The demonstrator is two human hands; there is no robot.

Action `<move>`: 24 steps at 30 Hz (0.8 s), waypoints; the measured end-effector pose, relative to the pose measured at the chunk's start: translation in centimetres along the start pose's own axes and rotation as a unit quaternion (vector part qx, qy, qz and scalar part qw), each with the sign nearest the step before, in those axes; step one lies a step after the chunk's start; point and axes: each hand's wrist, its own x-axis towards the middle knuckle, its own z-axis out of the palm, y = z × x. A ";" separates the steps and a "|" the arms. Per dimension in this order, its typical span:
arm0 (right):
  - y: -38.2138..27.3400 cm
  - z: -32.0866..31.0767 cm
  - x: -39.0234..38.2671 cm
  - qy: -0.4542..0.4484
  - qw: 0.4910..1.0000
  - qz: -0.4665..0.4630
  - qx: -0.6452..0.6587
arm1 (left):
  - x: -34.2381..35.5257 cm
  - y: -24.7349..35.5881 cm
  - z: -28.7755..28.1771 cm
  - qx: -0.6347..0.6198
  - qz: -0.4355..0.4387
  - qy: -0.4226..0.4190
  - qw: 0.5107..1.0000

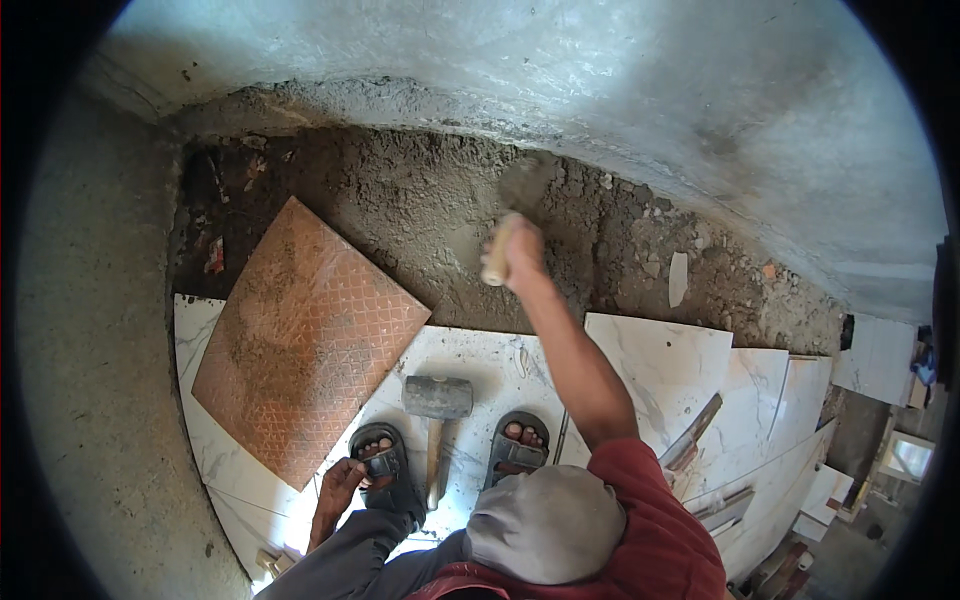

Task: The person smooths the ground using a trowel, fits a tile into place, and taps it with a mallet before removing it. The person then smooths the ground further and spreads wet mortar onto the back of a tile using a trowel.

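Note:
My right hand (pixel 523 250) is closed round the pale wooden handle of a trowel (pixel 495 264). Beyond the fist its blade is blurred against the wet grey mortar (pixel 430 190), which is spread along the foot of the wall. Low beside my left sandal (pixel 384 462) hangs my left hand (pixel 341 485), fingers loosely bent and apart, with nothing visible in them. A mallet (pixel 438 398) with a dark block head and wooden handle lies between my feet on white marbled tiles (pixel 480 355). An orange-brown patterned tile (pixel 310 340), smeared with dirt, rests at an angle at the left, partly over the mortar bed.
A grey plastered wall (pixel 620 80) bounds the far side, and another wall (pixel 100 300) stands at the left. To the right, a long-bladed tool (pixel 693 437) and a flat float (pixel 722 510) lie on tiles. Rubble and a white shard (pixel 678 279) sit in the bed.

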 end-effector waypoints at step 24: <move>9.7 21.9 1.0 -0.109 0.972 -0.062 -0.197 | -2.4 -1.2 -0.4 -0.026 0.012 0.032 0.999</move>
